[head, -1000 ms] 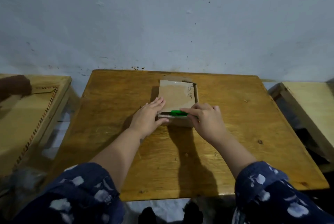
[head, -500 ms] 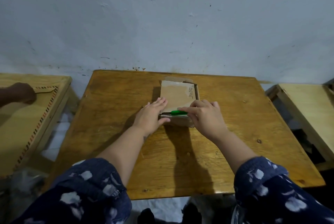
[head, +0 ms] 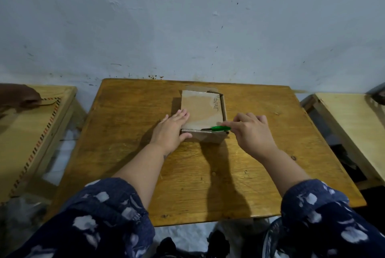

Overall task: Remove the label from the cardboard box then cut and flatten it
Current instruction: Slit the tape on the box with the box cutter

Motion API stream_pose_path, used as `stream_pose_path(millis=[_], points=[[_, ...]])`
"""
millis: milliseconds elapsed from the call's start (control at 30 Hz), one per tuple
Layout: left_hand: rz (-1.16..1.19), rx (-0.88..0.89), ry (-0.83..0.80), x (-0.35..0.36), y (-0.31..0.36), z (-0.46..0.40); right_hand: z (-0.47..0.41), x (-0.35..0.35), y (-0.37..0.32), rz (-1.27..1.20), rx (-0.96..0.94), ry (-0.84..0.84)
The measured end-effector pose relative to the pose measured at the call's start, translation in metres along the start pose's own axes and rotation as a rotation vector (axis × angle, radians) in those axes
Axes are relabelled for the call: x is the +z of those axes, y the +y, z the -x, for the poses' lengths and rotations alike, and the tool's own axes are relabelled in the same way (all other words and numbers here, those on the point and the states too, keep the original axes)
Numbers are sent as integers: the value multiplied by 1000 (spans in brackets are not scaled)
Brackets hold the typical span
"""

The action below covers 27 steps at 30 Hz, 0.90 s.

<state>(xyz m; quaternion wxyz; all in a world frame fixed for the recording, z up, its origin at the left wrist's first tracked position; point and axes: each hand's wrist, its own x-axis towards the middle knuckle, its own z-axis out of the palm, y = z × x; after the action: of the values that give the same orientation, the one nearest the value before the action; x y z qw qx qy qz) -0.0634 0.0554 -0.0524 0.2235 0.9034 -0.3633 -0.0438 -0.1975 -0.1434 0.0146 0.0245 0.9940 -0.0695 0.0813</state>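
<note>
A small brown cardboard box lies on the wooden table, with handwriting along its right top edge. My left hand presses flat on the box's near left corner, fingers spread. My right hand grips a green-handled cutter, whose blade lies along the box's near top edge, close to the right corner. No label shows on the top face.
A pale wooden table stands at the left, with another person's hand resting on it. A second light wooden table stands at the right. The wall rises right behind the middle table.
My right hand has slid the green cutter rightward along the box's near edge, from about the middle to the right corner. My left hand stays on the box's left corner.
</note>
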Motion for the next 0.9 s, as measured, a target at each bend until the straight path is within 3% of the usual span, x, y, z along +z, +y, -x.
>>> stream_pose_path(millis=[400,467,600,733,800,900], points=[[-46,19,-24,0,0,2,23,-9,38,-68,235,-55],[-57,6,-30,1,1,3,24,-10,44,-233,391,-96],[-83,-30,53,8,12,-1,20,-5,48,-938,864,-122],[-93,-28,97,12,28,-19,12,7,59,-1303,1025,-256],[-108,-34,48,14,36,-30,4,15,64,-1310,1059,-269],[-140,-84,-28,19,42,-43,-7,27,71,-1061,1087,-175]])
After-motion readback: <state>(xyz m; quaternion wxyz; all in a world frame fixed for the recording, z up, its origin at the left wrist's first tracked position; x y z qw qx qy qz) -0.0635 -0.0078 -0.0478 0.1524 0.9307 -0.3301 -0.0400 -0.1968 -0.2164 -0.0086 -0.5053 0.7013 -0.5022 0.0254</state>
